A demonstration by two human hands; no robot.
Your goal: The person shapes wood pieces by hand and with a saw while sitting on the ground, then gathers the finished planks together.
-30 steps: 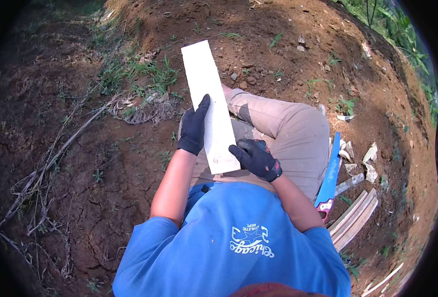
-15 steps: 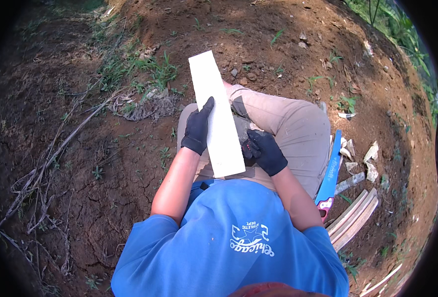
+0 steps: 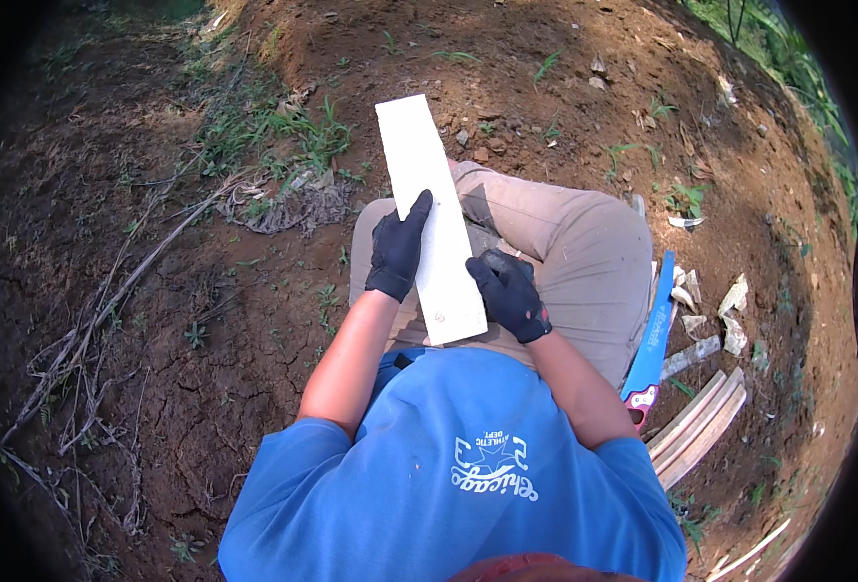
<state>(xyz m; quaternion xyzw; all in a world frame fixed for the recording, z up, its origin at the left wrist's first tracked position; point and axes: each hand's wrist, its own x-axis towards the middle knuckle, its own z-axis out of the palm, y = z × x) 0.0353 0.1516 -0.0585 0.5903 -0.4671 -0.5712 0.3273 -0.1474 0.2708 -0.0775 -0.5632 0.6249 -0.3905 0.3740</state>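
A pale, nearly white wooden board (image 3: 415, 155) lies at a slant above my lap, its far end leaning left. My left hand (image 3: 399, 244), in a black glove, grips the board's left edge, thumb laid over the top face and fingers underneath. My right hand (image 3: 512, 299), gloved the same way, is closed at the right edge near the lower end, thumb on the board's edge. Its other fingers are partly hidden. A small round mark, like a knot, shows near the board's lower end.
On my right lie a handsaw (image 3: 655, 335) with a blue blade cover or blade, several wooden strips (image 3: 697, 427) and pale wood chips (image 3: 734, 315). My crossed legs (image 3: 594, 242) are under the board. Dry stalks (image 3: 123, 281) and grass (image 3: 317, 136) lie on the brown soil at left.
My right hand has turned from a fist beside the board to a hold on its right edge. The board has shifted slightly to the right with my left hand.
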